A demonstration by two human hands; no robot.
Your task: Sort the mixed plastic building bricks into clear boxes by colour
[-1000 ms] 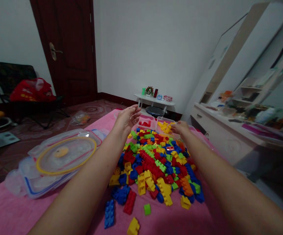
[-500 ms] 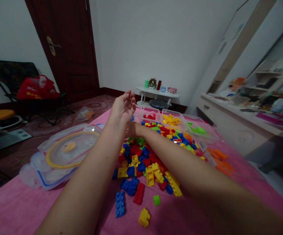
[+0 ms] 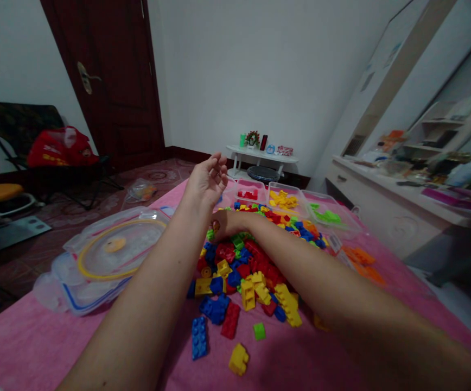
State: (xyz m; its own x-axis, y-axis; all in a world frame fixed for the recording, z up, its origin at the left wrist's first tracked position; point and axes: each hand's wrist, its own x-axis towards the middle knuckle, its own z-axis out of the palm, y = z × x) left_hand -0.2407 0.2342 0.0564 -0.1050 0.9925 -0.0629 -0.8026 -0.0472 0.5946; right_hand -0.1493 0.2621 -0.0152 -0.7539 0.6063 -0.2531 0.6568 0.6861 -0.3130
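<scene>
My left hand is raised above the far side of the brick pile, palm turned up and inward. Its fingers are loosely curled and apart, and I see nothing in them. My right hand reaches down at the left of the pile of toy building bricks, close behind my left forearm. That forearm hides most of its fingers, so what they hold cannot be made out. A green brick shows by its fingertips. Nearest me lie a blue brick, a red brick, a small green brick and a yellow brick.
Clear bins with red bricks, yellow bricks, green bricks and orange bricks line the far and right side. Stacked clear lids lie left on the pink cloth. A cluttered dresser stands right.
My right hand has shifted slightly, down and nearer, behind my left forearm. My left hand has hardly moved, its palm still up.
</scene>
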